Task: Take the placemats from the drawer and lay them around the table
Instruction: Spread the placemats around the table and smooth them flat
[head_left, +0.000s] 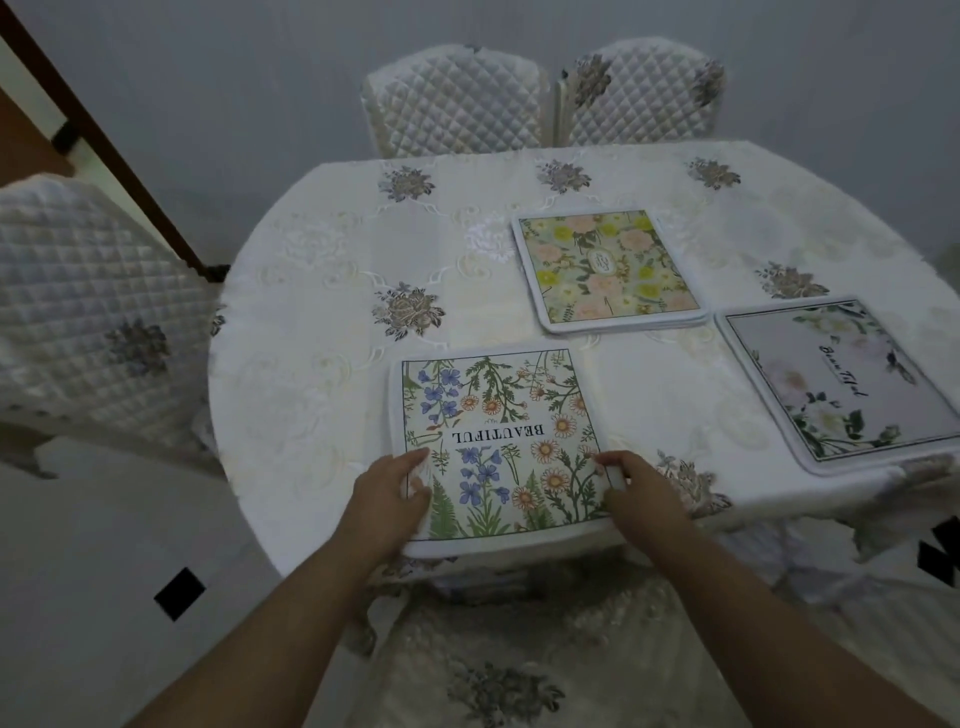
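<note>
A placemat printed with blue and orange flowers and the word BEAUTIFUL (498, 431) lies at the near edge of the table (322, 291). My left hand (387, 501) holds its near left edge, thumb on top. My right hand (641, 491) holds its near right edge the same way. A stack of placemats with a pink and yellow flower print (605, 267) sits in the middle of the table. Another placemat, pale with white flowers and script lettering (841, 382), lies at the right edge.
The table wears a white embroidered cloth. Two quilted white chairs (457, 98) stand at the far side, one (88, 312) at the left, and a chair seat (498, 670) is just below my arms. A dark wooden door frame (104, 150) runs along the left.
</note>
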